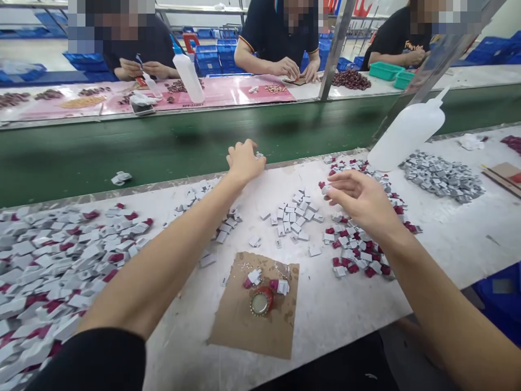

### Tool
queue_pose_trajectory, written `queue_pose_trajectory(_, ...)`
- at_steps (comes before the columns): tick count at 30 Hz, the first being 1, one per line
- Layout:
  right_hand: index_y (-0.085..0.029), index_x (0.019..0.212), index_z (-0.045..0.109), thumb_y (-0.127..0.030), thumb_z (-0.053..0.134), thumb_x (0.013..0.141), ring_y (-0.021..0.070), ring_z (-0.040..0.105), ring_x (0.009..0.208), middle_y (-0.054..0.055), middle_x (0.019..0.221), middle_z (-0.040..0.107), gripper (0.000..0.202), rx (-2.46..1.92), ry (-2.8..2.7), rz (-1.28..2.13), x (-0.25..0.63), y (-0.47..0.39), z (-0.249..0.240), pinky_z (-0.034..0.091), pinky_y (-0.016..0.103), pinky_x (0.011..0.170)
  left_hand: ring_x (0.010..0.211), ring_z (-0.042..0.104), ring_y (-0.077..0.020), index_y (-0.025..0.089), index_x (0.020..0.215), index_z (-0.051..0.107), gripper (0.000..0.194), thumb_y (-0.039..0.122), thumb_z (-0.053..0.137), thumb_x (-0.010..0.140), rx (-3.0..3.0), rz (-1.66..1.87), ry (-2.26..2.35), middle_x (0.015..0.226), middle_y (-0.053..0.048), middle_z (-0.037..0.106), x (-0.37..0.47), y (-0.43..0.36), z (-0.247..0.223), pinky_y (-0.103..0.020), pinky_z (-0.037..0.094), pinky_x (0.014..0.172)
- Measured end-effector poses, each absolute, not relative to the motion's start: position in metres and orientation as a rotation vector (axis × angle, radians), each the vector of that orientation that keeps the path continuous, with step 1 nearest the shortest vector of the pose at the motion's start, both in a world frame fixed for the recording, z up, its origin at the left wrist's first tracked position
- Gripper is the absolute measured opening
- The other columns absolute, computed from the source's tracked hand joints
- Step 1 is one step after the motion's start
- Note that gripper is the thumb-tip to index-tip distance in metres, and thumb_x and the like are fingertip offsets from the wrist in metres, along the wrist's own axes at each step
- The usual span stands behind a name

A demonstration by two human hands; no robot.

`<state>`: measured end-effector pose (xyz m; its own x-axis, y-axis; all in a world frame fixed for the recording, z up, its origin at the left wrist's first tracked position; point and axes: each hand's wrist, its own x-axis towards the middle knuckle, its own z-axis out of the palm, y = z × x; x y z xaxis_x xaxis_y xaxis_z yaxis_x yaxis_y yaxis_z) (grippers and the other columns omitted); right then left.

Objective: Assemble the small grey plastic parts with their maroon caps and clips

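My left hand (245, 162) reaches to the far edge of the white table, its fingers bent around small grey plastic pieces (259, 155) that are partly hidden. My right hand (360, 200) hovers above the table with fingers curled; a small grey-and-maroon plastic piece (325, 189) shows at its thumb and fingertips. Between the hands lies a loose group of plain grey pieces (293, 217). Nearer to me, a brown cardboard sheet (252, 336) carries a bottle cap (261, 301) and two grey-and-maroon pieces (280, 287). More joined pieces (358, 252) lie under my right hand and wrist.
A big heap of grey-and-maroon pieces (65, 260) covers the left side. A white squeeze bottle (407, 136) leans beside a metal post, near a grey heap (442, 176). Beyond the green belt (183, 146), which bears a few loose pieces (121, 178), several people work.
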<state>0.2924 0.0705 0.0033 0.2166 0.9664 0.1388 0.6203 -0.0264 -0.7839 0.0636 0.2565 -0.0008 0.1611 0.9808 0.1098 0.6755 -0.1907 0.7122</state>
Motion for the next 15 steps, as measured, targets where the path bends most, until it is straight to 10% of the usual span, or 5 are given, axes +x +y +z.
queue_pose_trajectory(8,-0.024,0.108,0.077,-0.054,0.089,0.099,0.0217,0.086,0.079,0.001,0.083,0.083,0.033,-1.188,-0.951,1.181,0.251,0.019,0.008,0.073,0.034,0.075,0.106,0.077,-0.0233,0.022,0.121,0.082,0.016,0.027,0.075,0.106,1.999,0.746,0.611,0.118,-0.006,0.086,0.05,0.109,0.027,-0.036,0.058,0.096)
queue_pose_trajectory(15,-0.031,0.122,0.085,-0.044,0.088,0.102,0.0266,0.085,0.101,0.007,0.118,0.087,0.025,-1.434,-1.381,0.955,0.238,-0.03,0.006,0.073,0.036,0.084,0.099,0.078,-0.0218,0.024,0.108,0.084,0.006,0.021,0.078,0.106,1.794,0.662,0.841,0.107,-0.002,0.087,0.021,0.057,0.018,-0.034,0.058,0.089)
